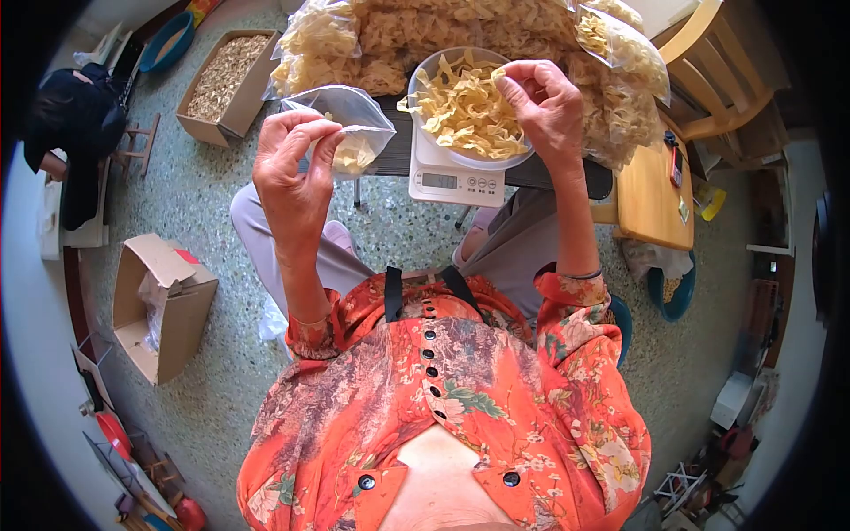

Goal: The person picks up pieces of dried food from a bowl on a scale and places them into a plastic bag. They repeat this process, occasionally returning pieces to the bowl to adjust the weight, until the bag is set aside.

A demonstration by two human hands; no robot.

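My left hand [297, 164] pinches the rim of a clear plastic bag [370, 133], whose mouth gapes toward the right; a few pale yellow pieces lie inside it. Over the right side of a white bowl [427, 71], my right hand [544, 106] has its thumb and fingers closed on a dried yellow strip. Curled strips of the same kind [469, 111] heap up in the bowl. Under the bowl is a white digital scale [456, 184] with a lit display. The exact kind of food is not certain.
Many filled clear bags [390, 44] are piled behind the scale on a dark table [390, 159]. A wooden chair [655, 195] stands at right. To the left are a carton of dried pieces [226, 84] and an open cardboard box [164, 305]. Another person [80, 124] sits far left.
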